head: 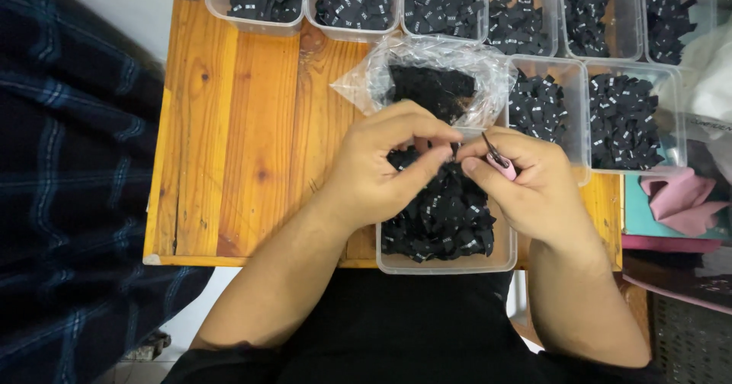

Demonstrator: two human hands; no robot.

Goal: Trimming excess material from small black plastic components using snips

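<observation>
Pinched between thumb and fingertips, the grip of the left hand (377, 167) closes on a small black label (450, 154) held just above the nearest clear tub (446, 263). Right hand (526, 182) meets it from the other side, its fingers wrapped around pink-handled snips (499, 160) whose thin dark blades point at the label.

That tub sits at the near edge of the wooden desk (244, 140), partly overhanging it, and is heaped with small black woven labels (446, 216) bearing tiny white marks. Just behind the hands lies an open clear plastic bag (438, 60) with a dark bundle of the same labels inside. Two more clear tubs (621, 121) of black labels stand to the right of the bag, and a row of further tubs (351, 3) lines the far edge of the desk. Pink cloth (679, 197) lies off the right end, and dark blue checked fabric (69, 178) fills the left side.
</observation>
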